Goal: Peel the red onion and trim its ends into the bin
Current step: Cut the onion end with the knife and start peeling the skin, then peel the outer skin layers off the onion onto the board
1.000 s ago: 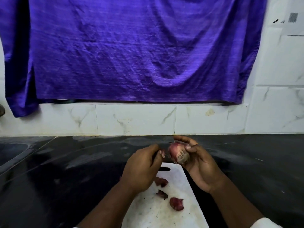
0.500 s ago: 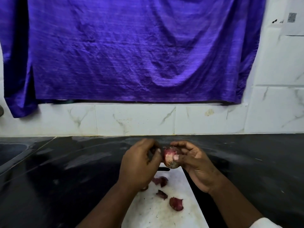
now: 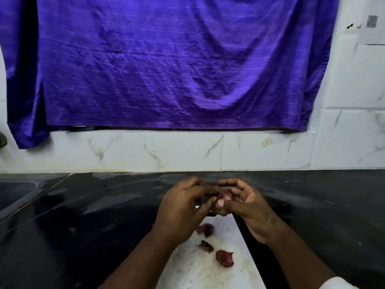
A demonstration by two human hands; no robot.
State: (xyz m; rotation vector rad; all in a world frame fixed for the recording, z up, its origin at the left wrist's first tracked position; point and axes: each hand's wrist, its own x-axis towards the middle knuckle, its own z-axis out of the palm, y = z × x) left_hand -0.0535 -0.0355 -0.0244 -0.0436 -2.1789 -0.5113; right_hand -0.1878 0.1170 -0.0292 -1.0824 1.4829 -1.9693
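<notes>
A small red onion [image 3: 224, 196] is held above the far end of a white cutting board [image 3: 187, 270]. My right hand [image 3: 245, 205] grips it from the right, thumb across its front. My left hand [image 3: 183, 207] pinches at the onion's left side with fingertips; most of the onion is hidden between the two hands. Three dark red peel pieces lie on the board: one [image 3: 205, 229] just below my left hand, a small one [image 3: 206, 246], and a larger one [image 3: 224, 258]. No bin is in view.
The board lies on a black stone counter [image 3: 83, 226]. A sink basin [image 3: 14, 192] is at the far left. Behind the counter stands a white tiled wall [image 3: 166, 151] with a purple cloth [image 3: 177, 63] hanging over it.
Both hands have drawn closer together around the onion and moved slightly lower. The onion, plainly visible a second ago, is now mostly covered by fingers.
</notes>
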